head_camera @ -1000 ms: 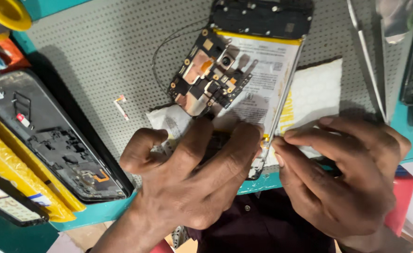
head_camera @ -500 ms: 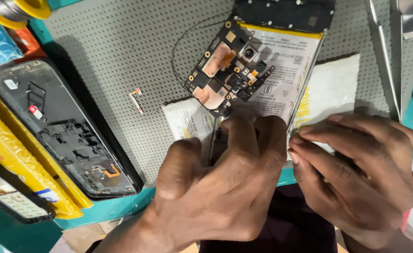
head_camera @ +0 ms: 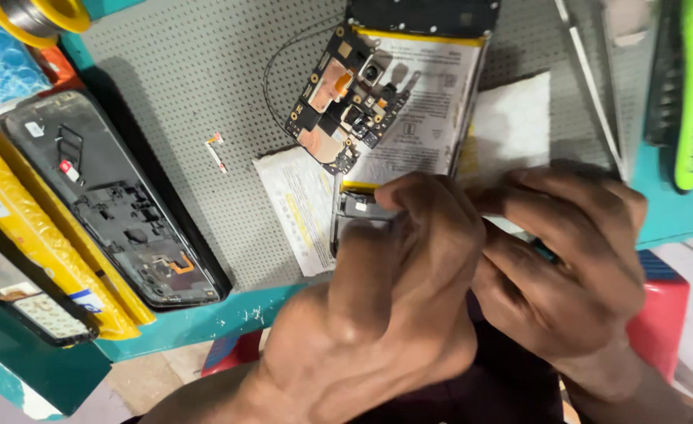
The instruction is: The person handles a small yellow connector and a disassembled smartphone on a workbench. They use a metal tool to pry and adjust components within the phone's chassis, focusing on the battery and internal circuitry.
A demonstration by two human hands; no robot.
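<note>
Hands crowd the near end of the opened phone with its white battery, lying on the grey perforated mat at the desk's front edge. Left hand pins the frame down; right hand seems clenched on something, though blur hides what.

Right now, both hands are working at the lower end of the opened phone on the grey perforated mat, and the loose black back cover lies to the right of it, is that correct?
Not quite. In the head view the left hand and right hand are at the lower end of the opened phone on the grey perforated mat, but the black back cover lies to its left, not its right.
</note>
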